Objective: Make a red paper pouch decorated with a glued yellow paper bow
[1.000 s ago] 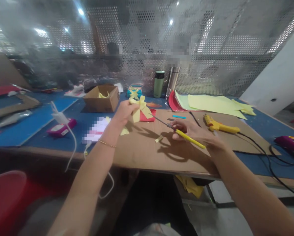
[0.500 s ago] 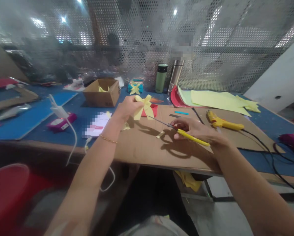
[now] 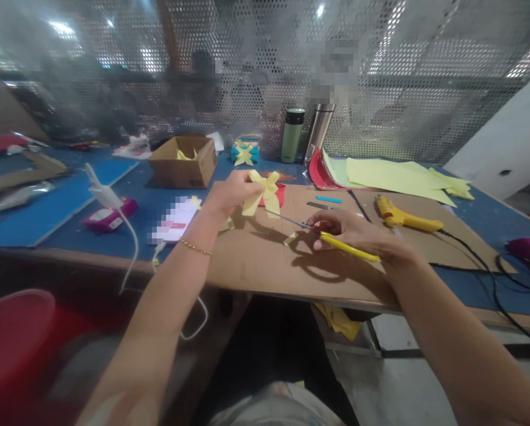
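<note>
My left hand [image 3: 241, 192] pinches a yellow bow [image 3: 268, 188] with looped top and two hanging tails, held above the cardboard sheet [image 3: 247, 266]. In my right hand [image 3: 345, 228] is a pair of scissors [image 3: 349, 245] with yellow handles. Their blades point left, and the tips are at the lower edge of the bow's right tail; whether they touch it I cannot tell. Behind the bow lies a red piece [image 3: 281, 195], partly hidden. A small yellow scrap [image 3: 290, 239] rests on the cardboard below the blades.
A yellow glue gun [image 3: 407, 220] with a black cord lies at right. Yellow sheets [image 3: 389, 177], a green bottle [image 3: 293, 136] and a steel flask [image 3: 320, 130] stand or lie behind. Left are a cardboard box [image 3: 180, 168], a phone [image 3: 176, 222] and a white cable [image 3: 132, 236].
The view has shifted slightly. The bow has moved a little to the right with my left hand, while the scissors hold nearly the same pose near its tail.
</note>
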Available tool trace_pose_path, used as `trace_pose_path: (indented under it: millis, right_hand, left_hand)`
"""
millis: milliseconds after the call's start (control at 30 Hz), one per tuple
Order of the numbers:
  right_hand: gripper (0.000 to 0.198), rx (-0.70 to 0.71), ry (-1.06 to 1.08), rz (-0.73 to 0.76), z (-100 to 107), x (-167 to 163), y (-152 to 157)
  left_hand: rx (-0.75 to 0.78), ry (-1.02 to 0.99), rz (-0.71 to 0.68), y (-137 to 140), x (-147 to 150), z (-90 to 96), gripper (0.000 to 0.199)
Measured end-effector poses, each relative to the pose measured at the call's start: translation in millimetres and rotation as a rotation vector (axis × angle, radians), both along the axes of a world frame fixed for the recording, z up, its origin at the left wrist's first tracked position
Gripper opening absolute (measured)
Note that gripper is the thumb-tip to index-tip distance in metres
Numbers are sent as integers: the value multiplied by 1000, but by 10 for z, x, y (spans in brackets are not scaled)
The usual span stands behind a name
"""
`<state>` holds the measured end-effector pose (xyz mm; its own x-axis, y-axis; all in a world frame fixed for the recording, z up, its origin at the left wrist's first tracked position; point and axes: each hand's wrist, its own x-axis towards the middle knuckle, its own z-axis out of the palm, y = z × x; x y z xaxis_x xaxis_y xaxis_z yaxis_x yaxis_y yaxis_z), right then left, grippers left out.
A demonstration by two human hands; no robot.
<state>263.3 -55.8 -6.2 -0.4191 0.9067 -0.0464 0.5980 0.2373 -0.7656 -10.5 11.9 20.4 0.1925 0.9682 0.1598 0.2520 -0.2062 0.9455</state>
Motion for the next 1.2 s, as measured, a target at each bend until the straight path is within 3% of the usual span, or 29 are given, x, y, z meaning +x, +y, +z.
trace_pose_path:
  millis: [233,1200]
  right_hand:
    - [59,9,-42,13,101,-45,-62]
    - [56,66,-95,19,52,6,-33]
  left_hand:
    - [-20,-11,-18,-28,29,12,12]
    - [-27,-14,-26,11,13,-25,13]
